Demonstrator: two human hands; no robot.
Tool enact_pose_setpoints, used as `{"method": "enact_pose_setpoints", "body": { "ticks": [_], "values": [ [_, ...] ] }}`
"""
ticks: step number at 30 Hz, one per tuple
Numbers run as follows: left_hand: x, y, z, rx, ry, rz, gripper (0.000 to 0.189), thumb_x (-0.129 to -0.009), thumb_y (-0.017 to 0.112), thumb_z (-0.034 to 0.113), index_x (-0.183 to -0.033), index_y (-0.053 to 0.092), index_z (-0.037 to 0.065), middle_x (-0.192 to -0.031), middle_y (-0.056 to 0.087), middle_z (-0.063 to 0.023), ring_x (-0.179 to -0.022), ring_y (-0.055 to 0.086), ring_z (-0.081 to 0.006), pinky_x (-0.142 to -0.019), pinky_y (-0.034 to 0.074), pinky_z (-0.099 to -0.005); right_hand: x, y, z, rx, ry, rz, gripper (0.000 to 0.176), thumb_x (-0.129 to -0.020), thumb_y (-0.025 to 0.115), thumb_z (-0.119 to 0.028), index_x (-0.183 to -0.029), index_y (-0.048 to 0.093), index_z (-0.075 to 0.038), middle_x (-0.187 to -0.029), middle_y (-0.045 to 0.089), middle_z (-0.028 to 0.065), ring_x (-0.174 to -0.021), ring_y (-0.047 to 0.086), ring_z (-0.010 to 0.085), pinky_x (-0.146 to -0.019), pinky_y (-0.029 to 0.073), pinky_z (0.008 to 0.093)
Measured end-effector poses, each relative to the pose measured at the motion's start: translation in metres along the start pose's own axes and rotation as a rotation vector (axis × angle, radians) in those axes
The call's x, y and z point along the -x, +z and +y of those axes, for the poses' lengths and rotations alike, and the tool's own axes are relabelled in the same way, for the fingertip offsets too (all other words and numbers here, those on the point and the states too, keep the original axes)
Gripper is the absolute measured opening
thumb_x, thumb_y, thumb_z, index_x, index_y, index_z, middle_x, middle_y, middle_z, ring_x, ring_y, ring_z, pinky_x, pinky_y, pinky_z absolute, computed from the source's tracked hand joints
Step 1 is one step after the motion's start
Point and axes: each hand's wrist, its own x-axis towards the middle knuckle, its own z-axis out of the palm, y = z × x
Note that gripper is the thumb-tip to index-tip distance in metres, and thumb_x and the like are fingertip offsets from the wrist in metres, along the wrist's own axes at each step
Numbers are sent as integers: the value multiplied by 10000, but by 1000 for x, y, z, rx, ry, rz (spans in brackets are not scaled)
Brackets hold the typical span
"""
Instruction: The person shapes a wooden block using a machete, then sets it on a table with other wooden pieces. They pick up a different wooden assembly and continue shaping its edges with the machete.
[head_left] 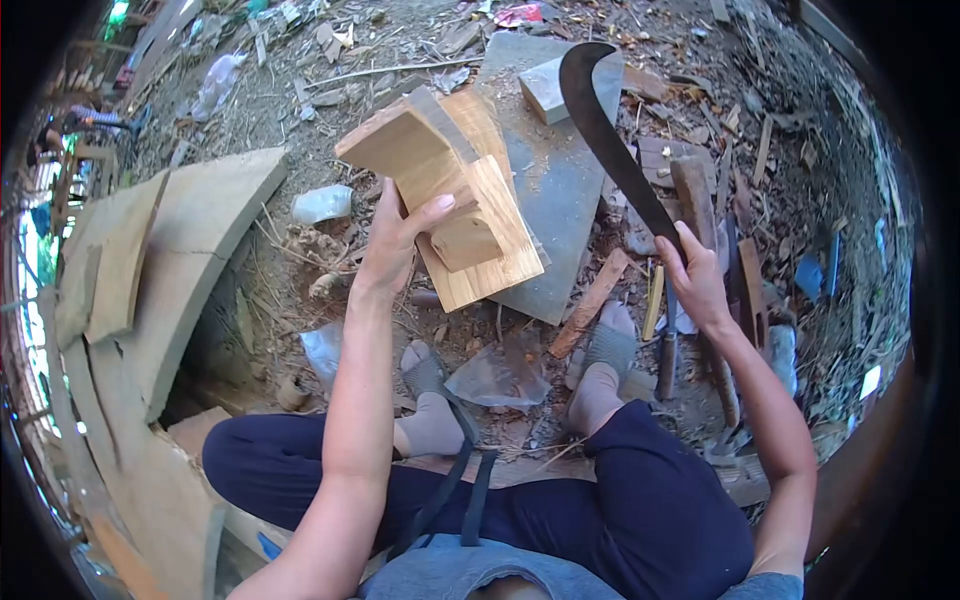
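My left hand is closed on a carved wooden piece, thumb on its near face and fingers out of sight behind. Its broad angled top narrows to a rounded lower end. Pale wooden boards overlap it from behind in this view. In my right hand is a billhook, its dark blade raised up and to the left with the curved hook at the top. A flat grey slab lies on the ground beyond my feet, with a pale wooden block near its far end.
Large curved boards lean at the left. Wooden-handled tools and offcuts lie right of my feet. Plastic sheeting lies between my feet. A clear plastic piece sits near my left wrist. Wood chips and litter cover the ground.
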Motion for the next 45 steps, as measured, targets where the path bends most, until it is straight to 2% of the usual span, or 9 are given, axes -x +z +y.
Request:
{"method": "enact_pose_setpoints", "body": {
  "ticks": [9,18,20,22,24,28,31,39,45],
  "values": [
    [26,-6,1,-107,247,190,592,-902,690,193,-1359,393,-40,-1284,542,-128,-1206,541,-222,-1035,428,-377,15,13,36,29,106,42,394,-978,560,-353,-1174,611,-15,-846,680,241,-863,659,433,-732,505,472],
    [14,-14,13,317,196,327,479,-956,635,227,-1365,449,62,-1307,562,-72,-1222,540,-232,-1036,417,-439,13,30,61,26,165,16,494,-980,556,-366,-1280,555,27,-1004,672,289,-996,652,428,-839,500,451],
    [11,-8,15,437,97,398,362,-953,638,157,-1287,531,66,-1235,606,-47,-1154,573,-174,-1009,441,-371,10,33,64,21,61,57,438,-1000,526,-341,-1231,564,30,-866,698,229,-828,698,363,-742,521,418],
    [12,-9,11,455,99,391,348,-947,647,152,-1272,547,76,-1224,615,-32,-1143,581,-169,-1003,451,-375,6,23,54,-263,409,-239,356,-1019,493,-316,-1135,559,13,-698,656,127,-630,653,241,-609,498,368],
    [15,-8,6,404,157,283,337,-939,660,146,-1255,562,77,-1210,624,-29,-1139,585,-164,-988,462,-382,7,31,74,-371,415,-259,294,-1032,466,-299,-1064,532,-14,-603,579,47,-526,558,137,-515,446,327],
    [23,-18,-3,374,192,170,451,-950,638,207,-1333,476,33,-1287,581,-89,-1196,577,-232,-1039,455,-432,12,33,82,-112,374,-366,276,-1003,501,-238,-1133,529,3,-819,653,161,-804,659,311,-765,511,418],
    [25,-19,-3,449,208,99,458,-956,628,214,-1336,466,17,-1283,579,-109,-1200,575,-248,-1040,461,-439,6,28,48,236,-24,112,420,-931,572,-133,-1324,490,-9,-1262,538,225,-1215,498,379,-1028,390,436],
    [23,0,-1,397,151,74,444,-962,617,207,-1332,471,10,-1278,587,-128,-1162,604,-252,-1011,500,-414,-41,12,-139,-15,-621,-9,529,-932,609,-382,-1366,541,-88,-1383,531,145,-1340,421,316,-1136,280,474],
    [19,18,7,420,124,148,320,-902,685,81,-1208,611,32,-1181,662,-83,-1064,640,-168,-964,508,-338,-51,38,-158,32,-580,-124,829,-784,738,-424,-1435,435,-11,-1432,492,180,-1410,350,342,-1159,265,484]
  ]
}}
